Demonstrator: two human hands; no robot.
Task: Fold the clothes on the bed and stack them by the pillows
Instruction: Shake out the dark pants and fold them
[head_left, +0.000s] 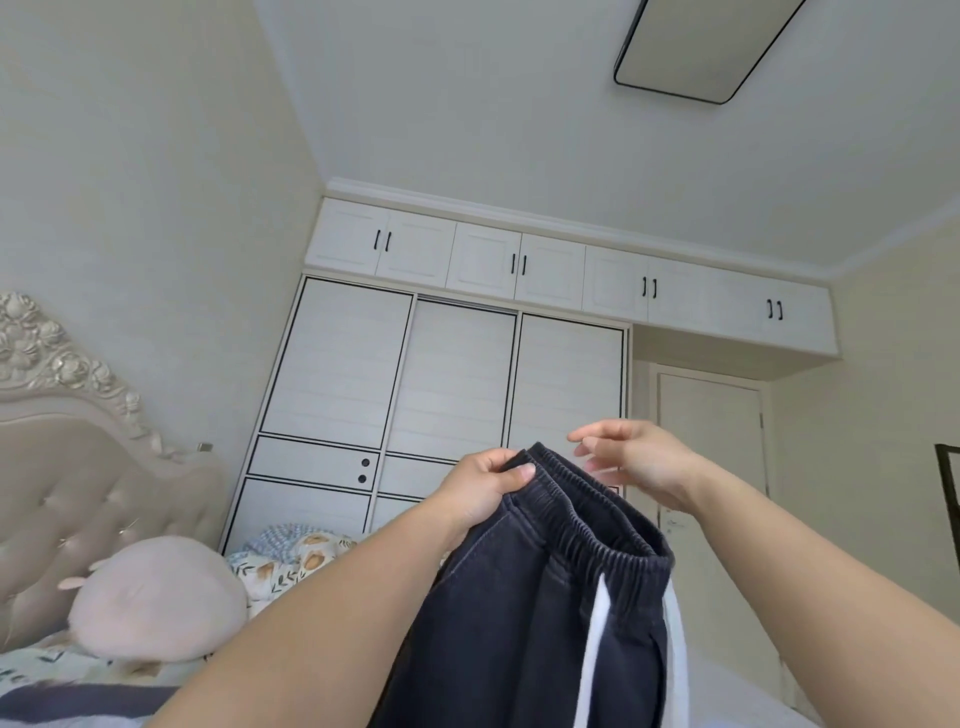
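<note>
left hand (480, 486) pinches trousers (535, 618) waistband; no label visible.

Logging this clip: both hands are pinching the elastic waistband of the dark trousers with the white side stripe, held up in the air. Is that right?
Not quite. In the head view only the left hand pinches the waistband of the dark trousers; the right hand is open beside it, gripping nothing. The rest stands.

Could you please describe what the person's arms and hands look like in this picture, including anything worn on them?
Both forearms are bare as far as the picture shows; no sleeve or cuff appears on either. The left hand and the right hand wear no gloves, and no ring, watch or bracelet shows. The left thumbnail is short and unpainted. The upper arms lie outside the picture.
</note>
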